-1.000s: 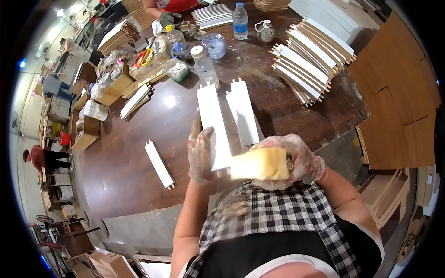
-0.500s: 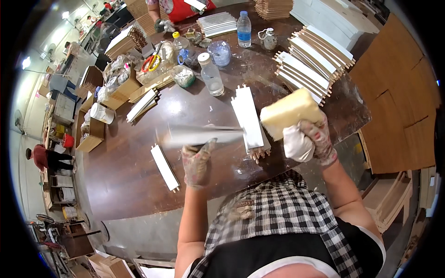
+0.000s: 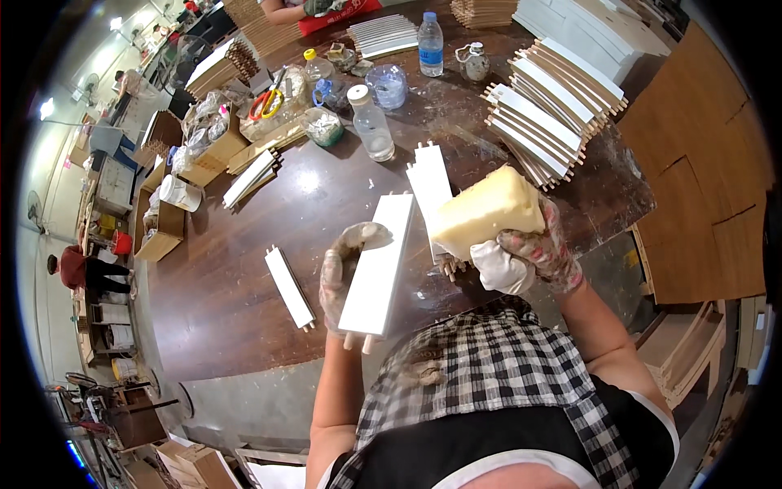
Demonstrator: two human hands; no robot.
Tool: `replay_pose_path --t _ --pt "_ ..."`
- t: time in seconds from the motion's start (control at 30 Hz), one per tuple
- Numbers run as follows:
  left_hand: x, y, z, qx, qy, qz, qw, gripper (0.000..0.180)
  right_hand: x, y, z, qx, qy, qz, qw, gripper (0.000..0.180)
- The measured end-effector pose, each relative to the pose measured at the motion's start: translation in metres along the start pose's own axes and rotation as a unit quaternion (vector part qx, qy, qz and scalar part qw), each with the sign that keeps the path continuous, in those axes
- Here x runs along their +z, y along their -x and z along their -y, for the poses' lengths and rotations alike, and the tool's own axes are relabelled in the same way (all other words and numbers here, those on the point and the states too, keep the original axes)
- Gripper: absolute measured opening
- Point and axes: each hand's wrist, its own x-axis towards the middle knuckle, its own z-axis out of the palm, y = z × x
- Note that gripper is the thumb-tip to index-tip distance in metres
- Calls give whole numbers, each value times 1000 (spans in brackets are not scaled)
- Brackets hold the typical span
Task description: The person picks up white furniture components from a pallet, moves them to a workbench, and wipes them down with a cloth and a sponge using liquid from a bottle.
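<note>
In my gloved left hand [image 3: 336,281] is a white slat [image 3: 381,265] with wooden pegs at its ends; the fingers wrap its left edge, and it is held tilted above the table. My gloved right hand [image 3: 544,253] grips a yellow sponge block [image 3: 491,210] together with a bunched white cloth [image 3: 501,267]. Just under and beside the sponge, a small stack of white pegged slats [image 3: 430,175] lies on the table, its near part partly covered by the sponge. A single white slat [image 3: 289,288] rests on the table left of my left hand.
Behind the hands stand a clear bottle [image 3: 371,126], a water bottle [image 3: 430,47], a blue-tinted cup [image 3: 387,87] and scissors [image 3: 267,102]. Piles of white slats [image 3: 554,114] lie at the right. Boxes [image 3: 167,224] line the left edge of the brown table [image 3: 220,301]. A co-worker's arm [image 3: 285,12] shows across it.
The slat in my left hand has turned from a blurred sideways position to nearly upright, its white face showing. My right hand has moved slightly left with the sponge.
</note>
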Motion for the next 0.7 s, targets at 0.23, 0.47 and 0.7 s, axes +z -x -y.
replay_pose_path --t 0.23,0.47,0.7 --pt "-16 -5 24 207 -462 -83 858 97 16 -5 1 -88 78 13 993 56" --pt "-2 -5 9 40 -85 -59 994 54 15 -13 -7 -111 94 105 984 59" --pt "13 -3 21 105 -256 -129 952 48 40 -15 1 -223 193 186 937 61"
